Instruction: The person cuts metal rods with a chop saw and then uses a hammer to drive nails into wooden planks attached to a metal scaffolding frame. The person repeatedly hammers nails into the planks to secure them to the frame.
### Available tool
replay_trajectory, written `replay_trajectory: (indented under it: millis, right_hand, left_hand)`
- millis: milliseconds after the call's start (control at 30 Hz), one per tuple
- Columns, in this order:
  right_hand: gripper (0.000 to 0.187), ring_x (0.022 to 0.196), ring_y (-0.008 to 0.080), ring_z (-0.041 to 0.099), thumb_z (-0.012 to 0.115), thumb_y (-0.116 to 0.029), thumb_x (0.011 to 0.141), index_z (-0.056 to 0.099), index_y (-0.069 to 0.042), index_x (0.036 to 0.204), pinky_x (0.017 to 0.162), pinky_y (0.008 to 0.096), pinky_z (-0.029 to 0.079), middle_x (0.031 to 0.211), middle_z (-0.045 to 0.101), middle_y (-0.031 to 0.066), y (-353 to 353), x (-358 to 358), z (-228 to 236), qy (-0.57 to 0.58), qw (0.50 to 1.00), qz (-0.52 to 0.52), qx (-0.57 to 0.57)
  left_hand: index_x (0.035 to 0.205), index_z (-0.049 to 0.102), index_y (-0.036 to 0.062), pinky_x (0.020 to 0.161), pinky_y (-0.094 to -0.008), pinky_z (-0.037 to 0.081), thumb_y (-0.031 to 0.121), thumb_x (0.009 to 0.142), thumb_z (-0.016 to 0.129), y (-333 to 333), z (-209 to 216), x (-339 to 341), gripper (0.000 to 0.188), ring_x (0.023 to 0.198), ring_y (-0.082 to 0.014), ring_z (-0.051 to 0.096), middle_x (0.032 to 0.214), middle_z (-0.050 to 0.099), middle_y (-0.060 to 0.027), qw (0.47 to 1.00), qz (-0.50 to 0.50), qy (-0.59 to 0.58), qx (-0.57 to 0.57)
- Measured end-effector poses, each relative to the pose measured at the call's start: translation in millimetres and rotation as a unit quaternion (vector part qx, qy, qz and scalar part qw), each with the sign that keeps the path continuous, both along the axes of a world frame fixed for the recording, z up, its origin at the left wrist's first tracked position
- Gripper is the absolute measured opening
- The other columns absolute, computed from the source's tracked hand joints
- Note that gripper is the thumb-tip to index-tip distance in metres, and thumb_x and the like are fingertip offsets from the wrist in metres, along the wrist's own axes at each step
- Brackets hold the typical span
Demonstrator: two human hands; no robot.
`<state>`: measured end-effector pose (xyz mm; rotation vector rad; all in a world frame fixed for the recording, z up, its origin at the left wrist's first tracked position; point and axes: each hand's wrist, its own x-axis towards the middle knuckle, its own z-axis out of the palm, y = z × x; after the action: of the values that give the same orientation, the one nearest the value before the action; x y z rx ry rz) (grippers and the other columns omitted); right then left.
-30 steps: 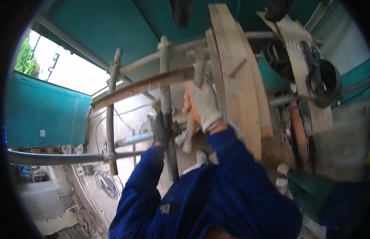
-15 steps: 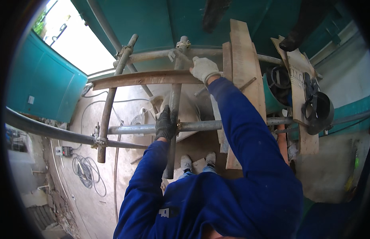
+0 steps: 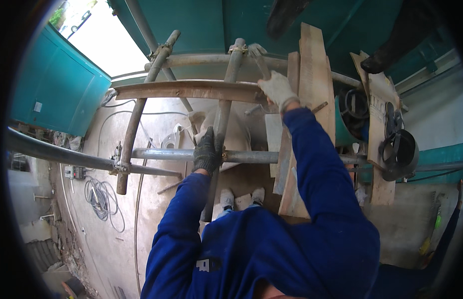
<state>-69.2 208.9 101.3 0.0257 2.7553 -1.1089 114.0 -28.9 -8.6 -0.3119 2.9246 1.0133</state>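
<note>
Teal panels [image 3: 261, 25] closed off the space at the top, with a bright opening [image 3: 104, 37] at the upper left; pale concrete floor [image 3: 127, 139] spread beneath a frame of grey pipes, and a coil of cable [image 3: 99, 199] lay on it near a small power box [image 3: 78, 172]; a rust-brown bar [image 3: 191, 90] crossed two of the pipes, its right end near the right hand [image 3: 280, 91]. That hand, in a whitish glove, had a closed grip around the handle of a hammer [image 3: 260, 62]; the head was uppermost, tilted to the left, just beside the clamped top of the middle pipe [image 3: 225, 112]; the left hand [image 3: 206, 152], in a dark glove, lay against the same pipe lower down, near where it met a horizontal pipe [image 3: 166, 154]; how far its fingers closed around the metal could not be told.

As for writing, a light board [image 3: 378, 107] at the right bore large dark lettering, only partly legible; a small pale label [image 3: 37, 106] on the teal door [image 3: 57, 84] at the left was too small to read; a whitish print [image 3: 203, 265] marked the blue jacket [image 3: 271, 249]. Wooden planks [image 3: 313, 74] stood to the right of the hammer, partly behind the right sleeve; beyond them, a dark round holder [image 3: 401, 154] sat against the lettered board.
</note>
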Motion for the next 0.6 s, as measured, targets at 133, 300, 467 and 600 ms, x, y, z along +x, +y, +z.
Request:
replay_trajectory:
  millis: [133, 300, 467, 600]
  right_hand:
    - [0.043, 0.101, 0.0415, 0.069, 0.061, -0.032, 0.089, 0.066, 0.003, 0.114, 0.091, 0.0472, 0.054, 0.103, 0.071, 0.0276, -7, -15, 2, 0.149, 0.972, 0.097, 0.150]
    - [0.052, 0.112, 0.0433, 0.064, 0.063, -0.035, 0.090, 0.061, 0.005, 0.123, 0.100, 0.0460, 0.049, 0.117, 0.066, 0.0309, -7, -21, 6, 0.064, 0.985, 0.090, 0.136]
    - [0.053, 0.108, 0.0429, 0.066, 0.063, -0.034, 0.091, 0.060, 0.005, 0.127, 0.095, 0.0460, 0.052, 0.111, 0.068, 0.0307, -3, -6, 4, 0.093, 0.975, 0.117, 0.165]
    - [0.049, 0.087, 0.0377, 0.072, 0.064, -0.030, 0.089, 0.060, 0.005, 0.124, 0.075, 0.0433, 0.057, 0.099, 0.071, 0.0275, 0, -14, -1, 0.092, 0.984, 0.101, 0.111]
  left_hand:
    - [0.143, 0.049, 0.0089, 0.092, -0.0509, 0.050, 0.034, 0.094, 0.063, 1, 3, -1, 0.057, 0.108, -0.0434, 0.065, 0.116, 0.067, -0.0262, 0.999, -0.008, 0.035, 0.017]
    - [0.140, 0.050, 0.0097, 0.091, -0.0515, 0.050, 0.033, 0.094, 0.063, 0, 5, 1, 0.054, 0.106, -0.0441, 0.065, 0.113, 0.067, -0.0263, 0.998, -0.013, 0.041, 0.034]
    - [0.141, 0.050, 0.0120, 0.092, -0.0516, 0.050, 0.035, 0.095, 0.061, 1, 5, 1, 0.052, 0.105, -0.0446, 0.065, 0.113, 0.067, -0.0267, 0.998, -0.014, 0.066, 0.015]
    - [0.143, 0.049, 0.0110, 0.094, -0.0510, 0.049, 0.037, 0.095, 0.060, 2, 5, -1, 0.055, 0.109, -0.0440, 0.064, 0.116, 0.066, -0.0269, 0.999, -0.004, 0.036, 0.023]
